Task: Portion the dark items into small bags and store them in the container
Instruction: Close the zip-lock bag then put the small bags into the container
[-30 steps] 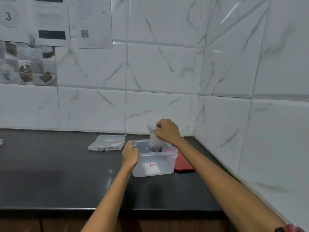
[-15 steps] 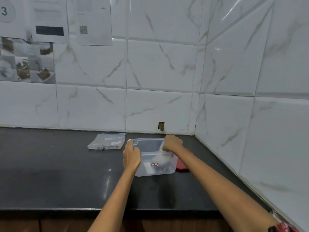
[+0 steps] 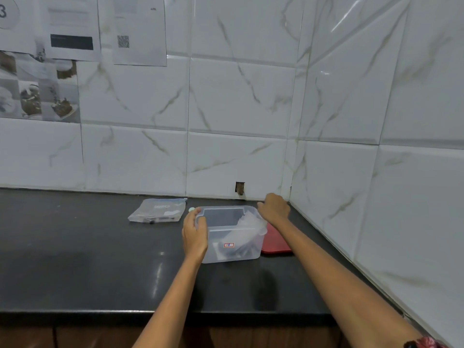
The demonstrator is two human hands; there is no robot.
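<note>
Head view showed a clear plastic container [image 3: 229,237] standing on the dark bench [image 3: 75,259], tucked near the tiled corner. The left hand [image 3: 194,234] wrapped its near-left corner, fingers curled over the rim, probably to steady it while filling. A small bag [image 3: 247,223] holding dark items leaned inside against the right wall, its top poking above the rim. The right hand [image 3: 274,209] hovered just beyond that rim, its grip loosely curled and seemingly holding nothing, though the fingertips were hidden. A red lid [image 3: 276,243] lay beside the container, likely kept handy for closing. A packet of spare bags [image 3: 158,210] rested left of the container.
</note>
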